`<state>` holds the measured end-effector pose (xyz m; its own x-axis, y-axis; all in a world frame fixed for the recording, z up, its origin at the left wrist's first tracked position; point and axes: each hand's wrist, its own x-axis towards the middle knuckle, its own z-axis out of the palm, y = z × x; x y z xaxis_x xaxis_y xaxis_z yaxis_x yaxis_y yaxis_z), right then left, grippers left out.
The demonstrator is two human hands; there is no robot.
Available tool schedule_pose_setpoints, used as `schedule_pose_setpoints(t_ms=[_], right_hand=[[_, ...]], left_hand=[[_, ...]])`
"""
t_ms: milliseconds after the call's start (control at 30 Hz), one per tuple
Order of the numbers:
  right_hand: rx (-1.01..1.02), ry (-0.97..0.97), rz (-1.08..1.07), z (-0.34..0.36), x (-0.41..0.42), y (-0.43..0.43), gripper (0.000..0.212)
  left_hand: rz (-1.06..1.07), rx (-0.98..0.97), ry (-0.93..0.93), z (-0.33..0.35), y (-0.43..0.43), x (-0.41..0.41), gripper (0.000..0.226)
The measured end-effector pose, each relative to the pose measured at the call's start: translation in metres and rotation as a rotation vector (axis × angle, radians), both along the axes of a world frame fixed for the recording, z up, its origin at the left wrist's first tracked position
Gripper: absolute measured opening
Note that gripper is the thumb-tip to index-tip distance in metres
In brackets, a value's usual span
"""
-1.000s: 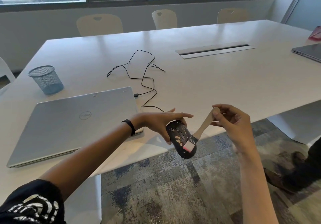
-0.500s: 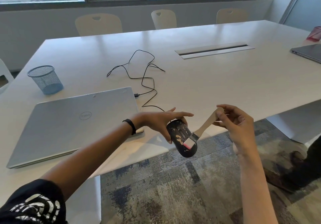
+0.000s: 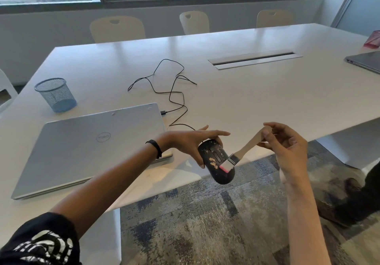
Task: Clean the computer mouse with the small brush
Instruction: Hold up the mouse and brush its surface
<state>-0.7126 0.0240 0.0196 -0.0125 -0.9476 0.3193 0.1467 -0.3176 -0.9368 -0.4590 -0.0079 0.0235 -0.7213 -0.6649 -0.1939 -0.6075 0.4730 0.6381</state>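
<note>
Moved: small wooden-handled brush (image 3: pixel 244 150), bristles now slightly higher on speckled black computer mouse (image 3: pixel 212 157). My left grip (image 3: pixel 185 143) grasps the mouse, held at the white table's (image 3: pixel 246 100) near edge. My right grip (image 3: pixel 287 147) pinches the brush handle.

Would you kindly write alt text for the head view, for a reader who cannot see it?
A left hand holds a black mouse speckled with pale crumbs while the right hand pinches a wooden brush, bristles on the mouse. A closed laptop, mesh cup and cable lie on the white table.
</note>
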Motion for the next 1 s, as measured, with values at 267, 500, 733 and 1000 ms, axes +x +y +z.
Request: schedule_pose_setpoints(t_ms=[267, 500, 733, 1000], right_hand=[[0.009, 0.087, 0.086, -0.003, 0.004, 0.005, 0.016], [0.009, 0.012, -0.029, -0.002, 0.002, 0.003, 0.013], [0.073, 0.088, 0.054, -0.010, 0.006, 0.004, 0.016], [-0.020, 0.111, -0.004, -0.002, 0.017, 0.005, 0.018]], left_hand=[[-0.005, 0.005, -0.008, -0.002, 0.002, 0.003, 0.100], [-0.011, -0.003, -0.015, -0.004, 0.000, 0.008, 0.100], [-0.006, 0.002, -0.008, -0.004, 0.000, 0.008, 0.099], [-0.011, 0.021, -0.008, -0.003, 0.000, 0.005, 0.099]])
